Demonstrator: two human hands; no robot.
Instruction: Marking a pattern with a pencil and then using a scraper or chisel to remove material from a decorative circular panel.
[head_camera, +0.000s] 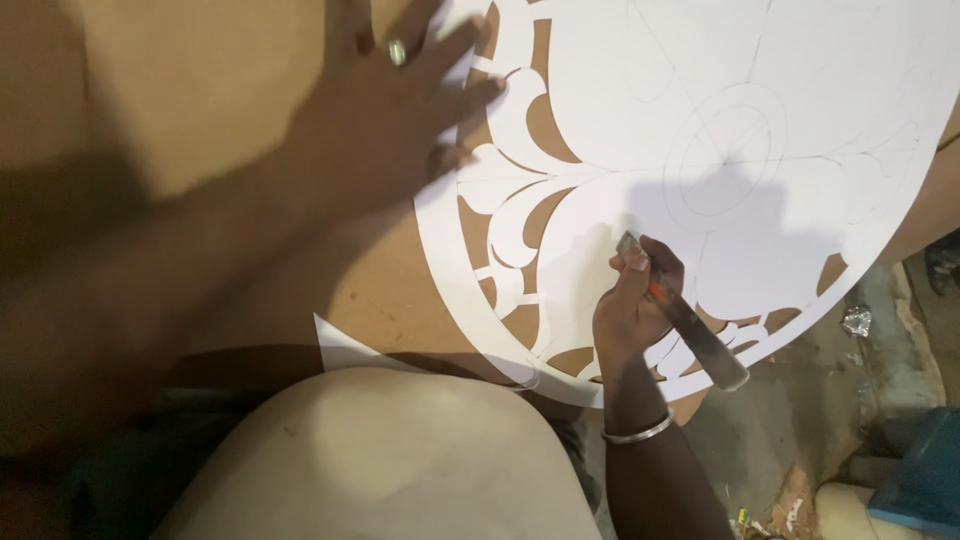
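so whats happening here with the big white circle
A person is cutting a pattern out of a round white sheet lying on brown board. The right hand holds a knife with its tip on the sheet near the lower edge. The left hand lies flat, fingers spread, on the sheet's left rim.

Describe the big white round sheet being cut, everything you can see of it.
The white round sheet looks like thin paper or card, lying flat on a brown board. Only part of the circle shows. Faint pencil lines mark circles and petal shapes at its middle. Near the rim, curling scroll shapes are cut out, so brown shows through. The left hand presses flat on its edge; the right hand rests on it, gripping a cutting knife with its tip to the sheet.
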